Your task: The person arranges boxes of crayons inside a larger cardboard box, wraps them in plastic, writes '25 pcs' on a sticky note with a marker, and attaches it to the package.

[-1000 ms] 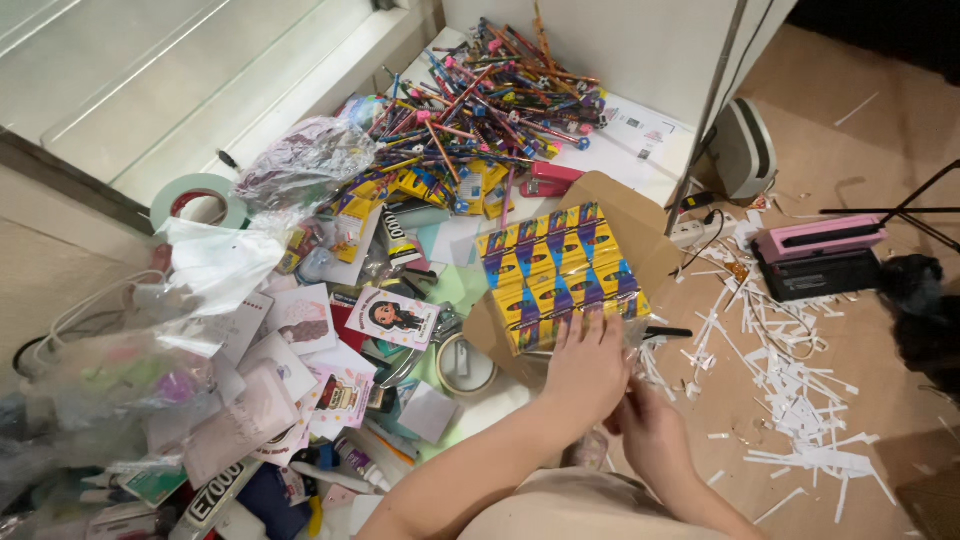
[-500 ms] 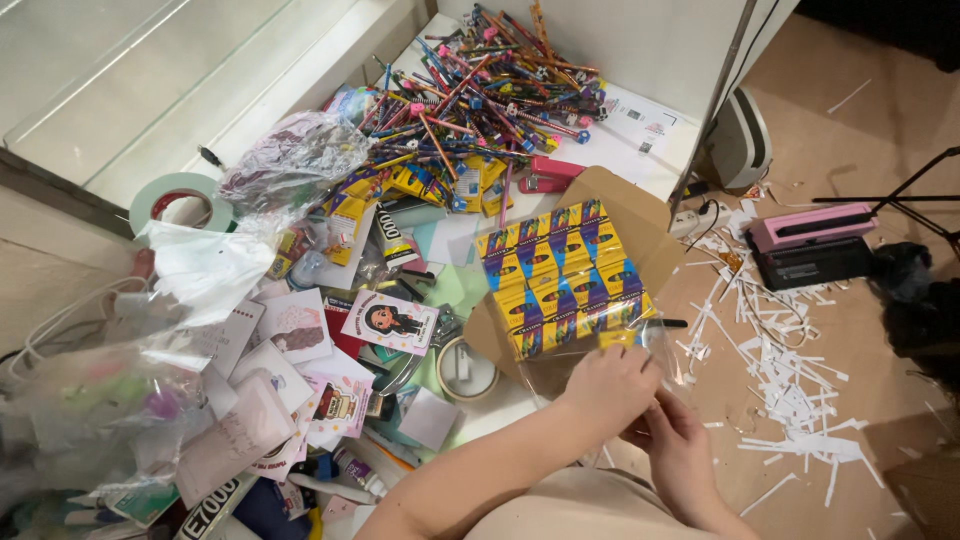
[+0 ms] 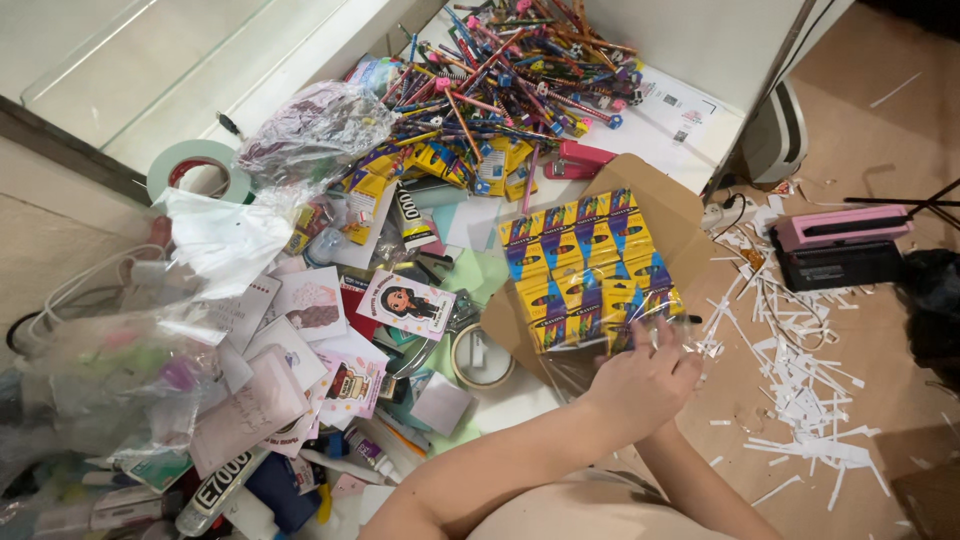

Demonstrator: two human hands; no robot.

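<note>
A block of yellow and blue crayon boxes [image 3: 585,265], wrapped in clear plastic, lies in an open cardboard box [image 3: 650,190]. My left hand [image 3: 640,385] reaches across to the pack's near right corner. Its fingers curl into the loose clear plastic wrap [image 3: 665,335] there. My right hand is tucked under the left one and almost wholly hidden. Only the right forearm [image 3: 705,485] shows, running up to the same corner.
A heap of coloured pencils [image 3: 520,70] lies beyond the box, with a pink stapler [image 3: 580,160] beside it. Cards, packets and plastic bags [image 3: 310,130] cover the left. A tape roll [image 3: 482,357] sits near the box. White paper shreds [image 3: 800,370] and a pink-and-black device [image 3: 840,245] lie to the right.
My left hand slid from the middle of the pack's near edge to its near right corner and closed on the plastic. My right hand went under it.
</note>
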